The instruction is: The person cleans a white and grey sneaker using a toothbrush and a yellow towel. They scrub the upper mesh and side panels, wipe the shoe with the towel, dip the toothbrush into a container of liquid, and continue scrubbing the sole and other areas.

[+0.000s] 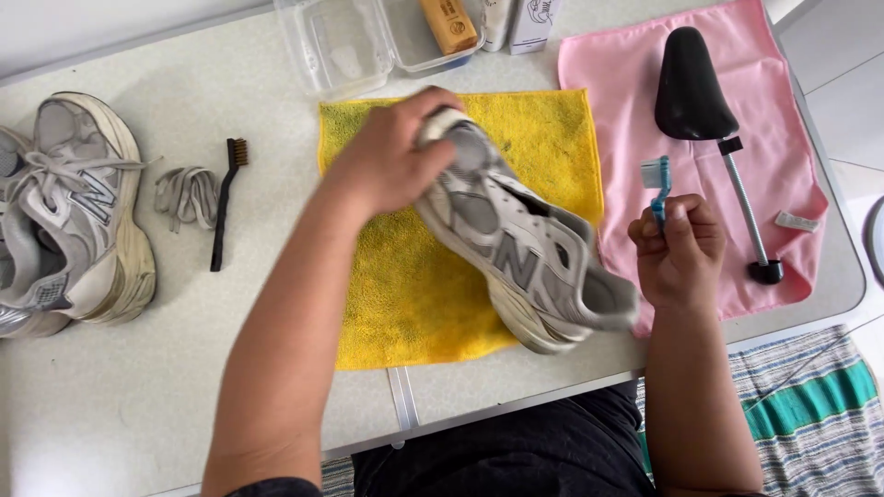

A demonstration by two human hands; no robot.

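While the left hand [391, 161] was closed around the toe of a grey sneaker [516, 248], the shoe was held tilted on its side above the yellow cloth [387, 304], with its heel pointing toward the right hand [680, 250]. The right hand kept a closed grip on a blue toothbrush [657, 184], whose head stood upright just beside the heel of the shoe. The yellow cloth lay flat on the tabletop [230, 368], and a pink cloth [608, 83] lay to the right of it, touching its edge. On the pink cloth rested a black shoe tree [695, 87] with a metal rod. At the left edge of the tabletop stood a second sneaker [74, 212], and near it were a bundle of grey laces [184, 195] and a thin black brush [226, 202]. A clear plastic box [350, 41] stood open at the far side.
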